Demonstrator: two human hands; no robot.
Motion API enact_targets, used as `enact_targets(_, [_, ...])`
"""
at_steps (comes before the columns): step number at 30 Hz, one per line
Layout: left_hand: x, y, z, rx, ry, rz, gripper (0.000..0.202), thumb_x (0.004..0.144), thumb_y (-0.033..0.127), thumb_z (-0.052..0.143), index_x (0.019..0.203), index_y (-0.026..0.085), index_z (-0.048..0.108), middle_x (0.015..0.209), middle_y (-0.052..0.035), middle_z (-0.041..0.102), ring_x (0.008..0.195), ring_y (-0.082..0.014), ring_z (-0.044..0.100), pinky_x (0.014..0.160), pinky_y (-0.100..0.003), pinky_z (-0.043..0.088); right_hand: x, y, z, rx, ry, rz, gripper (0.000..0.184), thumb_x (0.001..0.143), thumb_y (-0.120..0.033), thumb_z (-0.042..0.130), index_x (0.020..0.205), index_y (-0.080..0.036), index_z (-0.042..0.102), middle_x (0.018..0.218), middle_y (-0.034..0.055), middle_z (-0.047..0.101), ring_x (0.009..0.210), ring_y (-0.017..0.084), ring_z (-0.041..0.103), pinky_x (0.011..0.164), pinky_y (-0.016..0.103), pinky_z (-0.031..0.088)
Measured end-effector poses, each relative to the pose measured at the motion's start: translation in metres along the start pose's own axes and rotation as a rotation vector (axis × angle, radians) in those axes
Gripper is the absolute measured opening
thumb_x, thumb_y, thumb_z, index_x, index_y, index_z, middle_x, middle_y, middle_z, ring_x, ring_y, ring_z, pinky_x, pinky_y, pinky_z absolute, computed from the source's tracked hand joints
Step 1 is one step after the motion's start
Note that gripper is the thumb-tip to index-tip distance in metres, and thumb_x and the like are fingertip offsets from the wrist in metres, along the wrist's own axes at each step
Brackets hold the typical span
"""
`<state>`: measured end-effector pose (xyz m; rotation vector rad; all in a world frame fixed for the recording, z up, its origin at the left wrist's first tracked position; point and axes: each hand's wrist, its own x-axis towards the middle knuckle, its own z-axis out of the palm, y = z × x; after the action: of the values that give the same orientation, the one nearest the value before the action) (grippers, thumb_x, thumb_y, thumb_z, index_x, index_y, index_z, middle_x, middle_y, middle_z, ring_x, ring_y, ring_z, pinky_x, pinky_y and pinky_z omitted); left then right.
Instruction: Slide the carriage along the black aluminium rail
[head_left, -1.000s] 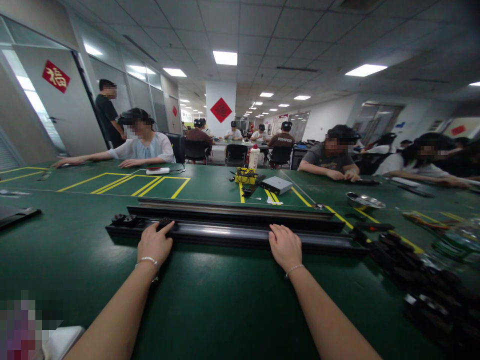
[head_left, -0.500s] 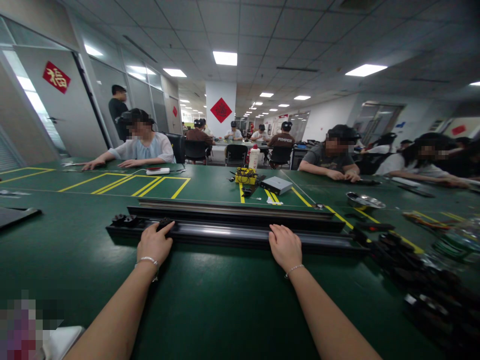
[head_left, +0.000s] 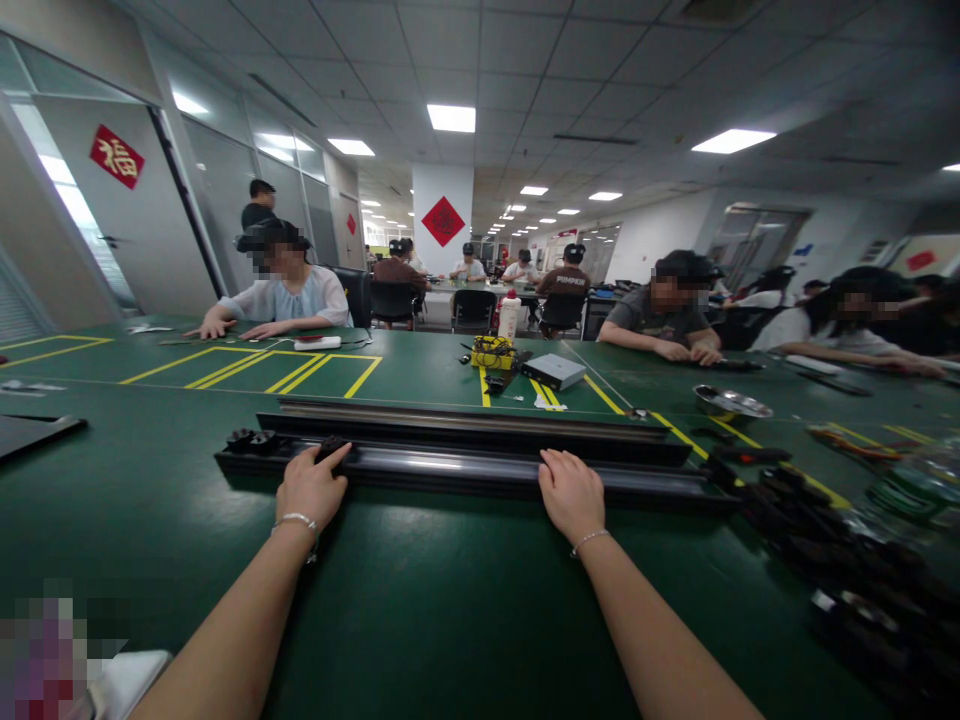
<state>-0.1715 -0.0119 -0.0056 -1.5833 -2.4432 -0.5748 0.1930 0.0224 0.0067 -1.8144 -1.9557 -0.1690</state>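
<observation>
A long black metal rail (head_left: 450, 467) lies across the green table (head_left: 420, 600) in front of me, with a second dark rail (head_left: 465, 423) just behind it. My left hand (head_left: 310, 487) rests on the near rail toward its left end, fingers curled over its top edge beside a small black fitting (head_left: 330, 446). My right hand (head_left: 570, 492) grips the same rail right of the middle, fingers folded over the edge. Small black parts (head_left: 251, 439) sit at the rail's left end.
A heap of black parts (head_left: 840, 560) fills the table's right side, with a metal dish (head_left: 731, 402) beyond. A yellow object (head_left: 492, 351), a grey box (head_left: 555, 370) and a white bottle (head_left: 508, 316) stand mid-table. Several seated people work around the far edges; one stands at the left.
My hands and the rail have not moved. The standing person at the left has walked farther right, and the seated person at the left has drawn an outstretched arm in.
</observation>
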Motion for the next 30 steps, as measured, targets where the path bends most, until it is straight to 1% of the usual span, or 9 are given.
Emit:
enact_targets(12, [-0.002, 0.003, -0.004, 0.011, -0.004, -0.006, 0.046, 0.071, 0.027, 0.045, 0.115, 0.035, 0.052, 0.119, -0.0074, 0.044, 0.112, -0.026, 0.041, 0.091, -0.037, 0.037, 0.0, 0.0, -0.001, 0.004, 0.008, -0.002, 0.04, 0.084, -0.033, 0.029, 0.114, -0.024, 0.054, 0.12, 0.0022, 0.053, 0.114, 0.018, 0.04, 0.091, 0.035, 0.027])
enact_targets(19, [-0.001, 0.002, -0.002, 0.032, 0.002, 0.009, 0.046, 0.07, 0.026, 0.045, 0.116, 0.034, 0.052, 0.118, -0.0076, 0.046, 0.112, -0.0259, 0.041, 0.091, -0.037, 0.037, 0.0, 0.001, 0.003, 0.002, 0.03, -0.014, 0.039, 0.084, -0.033, 0.029, 0.113, -0.024, 0.054, 0.119, 0.0016, 0.054, 0.114, 0.018, 0.04, 0.091, 0.035, 0.027])
enact_targets(23, [-0.002, 0.005, -0.005, 0.037, -0.005, -0.011, 0.046, 0.071, 0.027, 0.046, 0.116, 0.035, 0.052, 0.12, -0.0071, 0.046, 0.112, -0.0264, 0.041, 0.089, -0.038, 0.038, 0.0, 0.002, 0.003, -0.001, 0.026, -0.011, 0.039, 0.084, -0.033, 0.03, 0.113, -0.024, 0.054, 0.119, 0.0027, 0.054, 0.114, 0.018, 0.04, 0.091, 0.034, 0.027])
enact_targets(30, [-0.004, 0.01, -0.01, 0.04, -0.012, -0.021, 0.046, 0.07, 0.027, 0.047, 0.115, 0.036, 0.052, 0.12, -0.0054, 0.046, 0.111, -0.0259, 0.041, 0.089, -0.038, 0.039, 0.0, 0.001, 0.001, 0.009, 0.019, -0.006, 0.04, 0.084, -0.033, 0.029, 0.113, -0.023, 0.054, 0.119, 0.0021, 0.054, 0.114, 0.018, 0.04, 0.091, 0.035, 0.027])
